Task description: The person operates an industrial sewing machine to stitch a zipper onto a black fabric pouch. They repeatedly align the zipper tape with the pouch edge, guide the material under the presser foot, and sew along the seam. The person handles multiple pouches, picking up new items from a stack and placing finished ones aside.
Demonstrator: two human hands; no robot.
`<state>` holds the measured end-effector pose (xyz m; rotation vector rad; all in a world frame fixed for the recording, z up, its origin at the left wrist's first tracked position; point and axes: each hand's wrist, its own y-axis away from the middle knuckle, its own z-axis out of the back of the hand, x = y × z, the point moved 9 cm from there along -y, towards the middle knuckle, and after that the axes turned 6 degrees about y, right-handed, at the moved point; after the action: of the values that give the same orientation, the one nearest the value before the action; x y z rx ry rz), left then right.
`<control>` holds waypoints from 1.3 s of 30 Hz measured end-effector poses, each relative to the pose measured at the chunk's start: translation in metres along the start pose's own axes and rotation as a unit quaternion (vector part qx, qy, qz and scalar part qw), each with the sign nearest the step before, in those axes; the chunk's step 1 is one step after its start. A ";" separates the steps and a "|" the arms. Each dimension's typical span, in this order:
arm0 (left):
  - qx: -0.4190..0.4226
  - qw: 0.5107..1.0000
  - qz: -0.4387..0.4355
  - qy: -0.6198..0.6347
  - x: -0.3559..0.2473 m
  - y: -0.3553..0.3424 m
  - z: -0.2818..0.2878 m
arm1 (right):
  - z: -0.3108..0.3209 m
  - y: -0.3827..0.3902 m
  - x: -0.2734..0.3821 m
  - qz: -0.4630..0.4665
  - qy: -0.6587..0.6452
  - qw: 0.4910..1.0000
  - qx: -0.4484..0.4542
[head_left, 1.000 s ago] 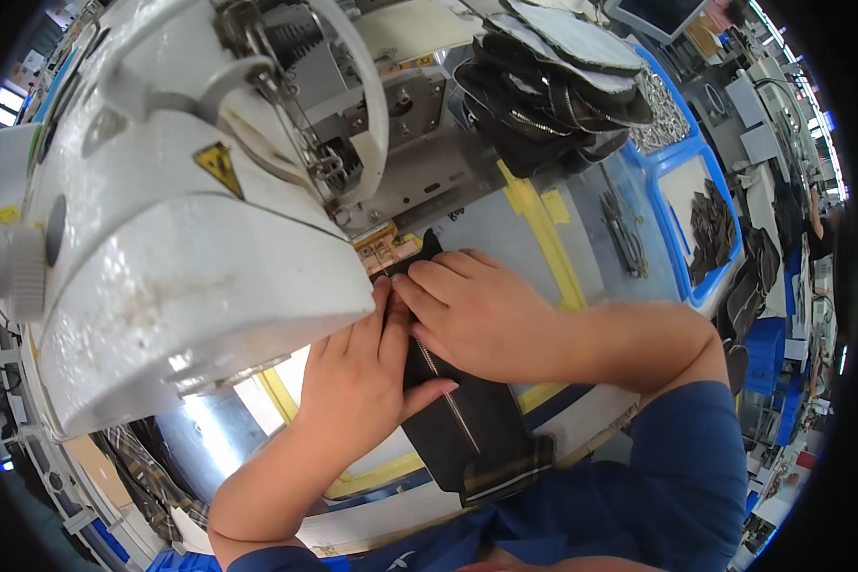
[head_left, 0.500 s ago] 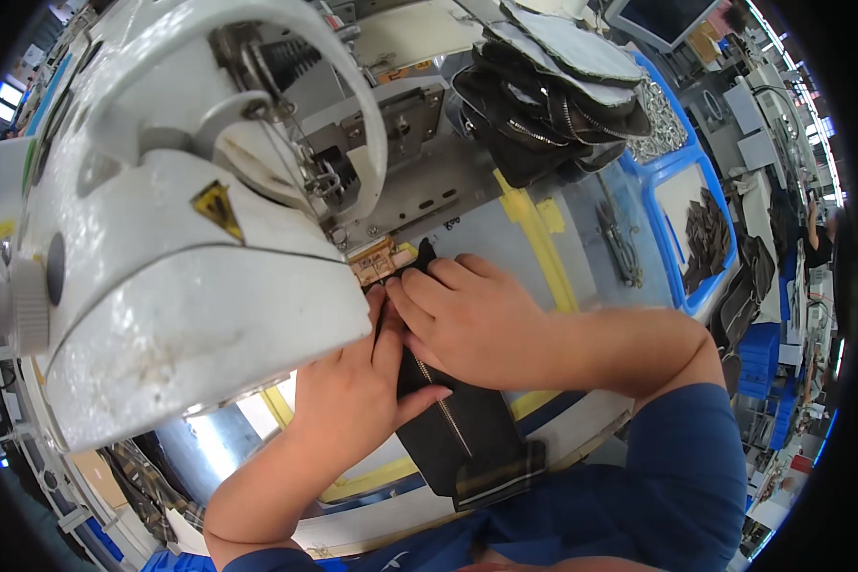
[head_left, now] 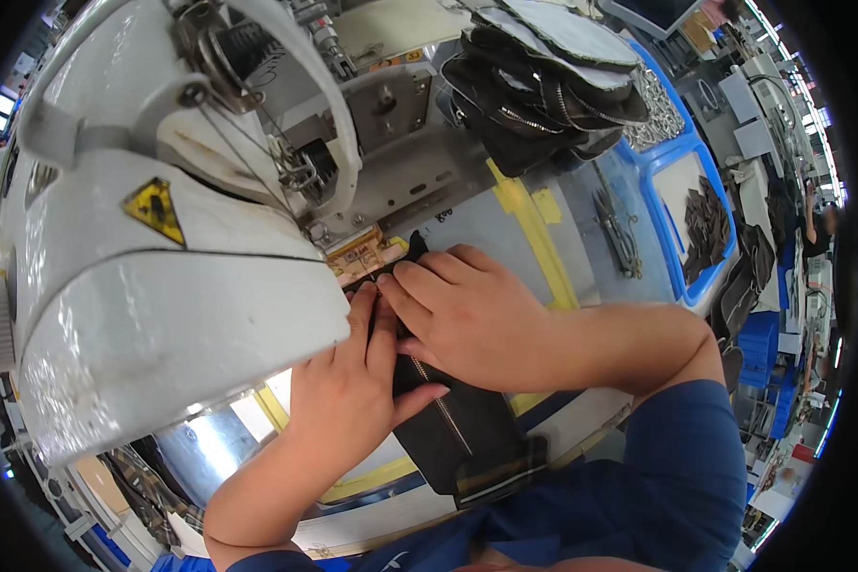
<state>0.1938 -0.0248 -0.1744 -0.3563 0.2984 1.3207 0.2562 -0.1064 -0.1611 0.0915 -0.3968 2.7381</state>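
A long black fabric piece (head_left: 472,419) with a metal zipper (head_left: 451,422) down its middle lies on the sewing machine's work plate, its near end toward my body. My left hand (head_left: 346,386) holds its left side, fingers reaching forward and thumb across the zipper. My right hand (head_left: 467,319) grips it from the right, fingers bent and fingertips pressing near the far end. Both sets of fingertips nearly meet just before a copper-coloured clamp foot (head_left: 357,255) of the white sewing machine (head_left: 172,324). The machine head hides the needle area and part of my left fingers.
At the back right sits a stack of dark zippered pieces (head_left: 543,105). Beside it, a blue tray (head_left: 650,176) holds metal zipper parts and dark scraps. Thread snips (head_left: 618,234) lie on the plate near yellow tape (head_left: 539,243). Plaid fabric (head_left: 148,481) hangs at the lower left.
The machine head and clamp foot appear slightly farther left in the picture. Both hands stay on the black fabric piece, the left fingertips a little farther left.
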 end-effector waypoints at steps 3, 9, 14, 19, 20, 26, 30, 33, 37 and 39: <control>-0.002 1.000 0.002 0.005 0.001 0.001 -0.001 | -0.002 -0.001 0.001 -0.001 0.005 1.000 0.013; -0.006 1.000 -0.012 -0.008 -0.001 -0.001 0.002 | -0.001 -0.001 0.000 -0.005 0.025 0.998 0.055; -0.005 1.000 -0.007 -0.011 -0.003 -0.002 -0.003 | -0.005 0.005 -0.002 0.007 0.037 0.999 0.036; -0.017 0.999 0.001 -0.036 -0.004 0.002 -0.003 | -0.014 0.000 0.001 0.015 0.005 0.998 0.062; -0.018 0.999 0.002 -0.039 -0.005 0.001 -0.003 | -0.014 0.004 -0.003 0.005 0.012 0.997 0.074; -0.025 0.998 -0.027 -0.044 -0.007 -0.002 0.001 | -0.016 0.002 -0.006 -0.013 0.009 0.997 0.072; -0.035 0.997 -0.030 -0.068 -0.007 -0.001 0.005 | -0.007 0.001 -0.003 0.008 0.022 0.999 0.042; -0.031 0.997 -0.026 -0.070 -0.007 0.001 0.004 | -0.009 0.001 -0.002 0.007 0.026 0.997 0.066; -0.026 0.997 -0.018 -0.072 -0.005 0.003 0.003 | -0.010 0.000 -0.001 0.006 0.029 0.997 0.073; -0.027 0.997 -0.017 -0.072 -0.004 0.004 0.002 | -0.009 0.000 0.000 0.010 0.031 0.997 0.066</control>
<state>0.1887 -0.0268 -0.1717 -0.3078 0.1356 1.3162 0.2562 -0.1041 -0.1694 0.0383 -0.2001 2.7766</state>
